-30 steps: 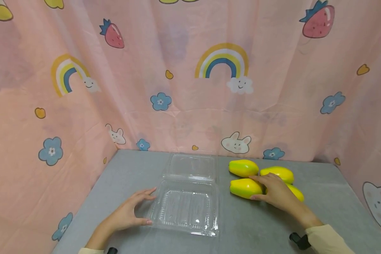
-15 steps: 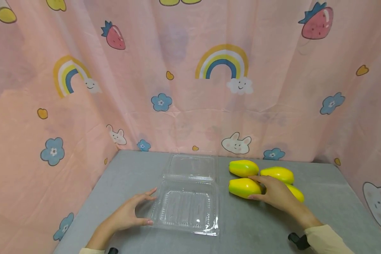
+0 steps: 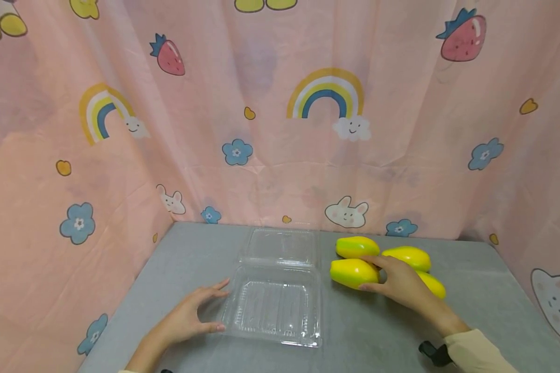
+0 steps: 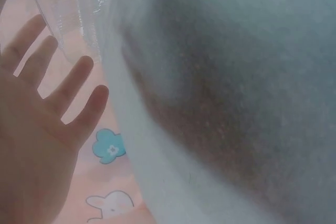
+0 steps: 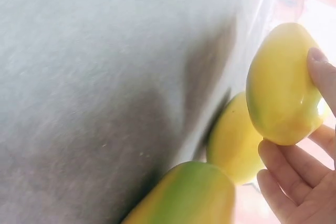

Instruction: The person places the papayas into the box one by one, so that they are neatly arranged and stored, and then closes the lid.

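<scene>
My right hand pinches a yellow-green papaya between thumb and fingers. In the right wrist view this papaya hangs clear of the grey surface, the thumb on one side and the fingertips on the other. Behind it in the head view lies a second papaya; two more, one at the back and one partly hidden by the wrist, sit to the right. At the left side of a clear plastic clamshell box, my left hand is spread, thumb and fingertips right at the edge.
The box's hinged lid lies folded back toward the curtain. A grey table carries everything. Its back and sides meet a pink patterned curtain.
The papaya in my right hand has shifted slightly left and up, away from those on the right. My left hand and the box stay in place.
</scene>
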Tool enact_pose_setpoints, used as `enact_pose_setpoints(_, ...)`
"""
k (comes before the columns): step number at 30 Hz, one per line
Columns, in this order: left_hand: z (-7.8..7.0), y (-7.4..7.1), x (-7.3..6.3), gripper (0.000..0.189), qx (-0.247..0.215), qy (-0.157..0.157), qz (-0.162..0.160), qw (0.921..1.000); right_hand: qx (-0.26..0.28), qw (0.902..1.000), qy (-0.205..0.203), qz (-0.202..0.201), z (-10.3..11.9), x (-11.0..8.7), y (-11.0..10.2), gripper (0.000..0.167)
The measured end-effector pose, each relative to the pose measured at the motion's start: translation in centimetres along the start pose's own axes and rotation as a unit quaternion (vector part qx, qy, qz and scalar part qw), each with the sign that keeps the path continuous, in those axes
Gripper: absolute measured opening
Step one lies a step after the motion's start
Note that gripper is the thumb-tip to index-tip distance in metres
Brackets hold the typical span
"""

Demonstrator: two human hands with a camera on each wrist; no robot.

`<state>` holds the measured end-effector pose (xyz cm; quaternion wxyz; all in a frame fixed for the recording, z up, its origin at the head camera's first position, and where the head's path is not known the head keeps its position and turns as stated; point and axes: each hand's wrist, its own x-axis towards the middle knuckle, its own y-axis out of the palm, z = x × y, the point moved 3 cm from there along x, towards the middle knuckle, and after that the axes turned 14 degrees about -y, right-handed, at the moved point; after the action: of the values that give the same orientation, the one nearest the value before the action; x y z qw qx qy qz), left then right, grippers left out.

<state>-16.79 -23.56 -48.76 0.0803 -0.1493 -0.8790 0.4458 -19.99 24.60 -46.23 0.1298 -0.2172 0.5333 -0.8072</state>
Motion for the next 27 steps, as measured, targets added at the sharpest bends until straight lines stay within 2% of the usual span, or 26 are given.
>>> enact_pose_setpoints(14,-0.2,0.0,-0.2,0.072,0.009,-0.022,0.012,0.9996,0.025,0.9987,-0.027,-0.034,2.1,1.1,-0.5,0.080)
enact_pose_setpoints(21,-0.2,0.1,-0.2,0.067,0.009,-0.024,0.012,0.9996,0.044,0.9983,-0.017,-0.034,3.5,2.0,-0.4,0.078)
enact_pose_setpoints(27,-0.2,0.3,-0.1,0.067,0.009,-0.031,0.010,0.9994,0.069,0.9956,-0.040,-0.050,4.6,2.7,-0.1,0.074)
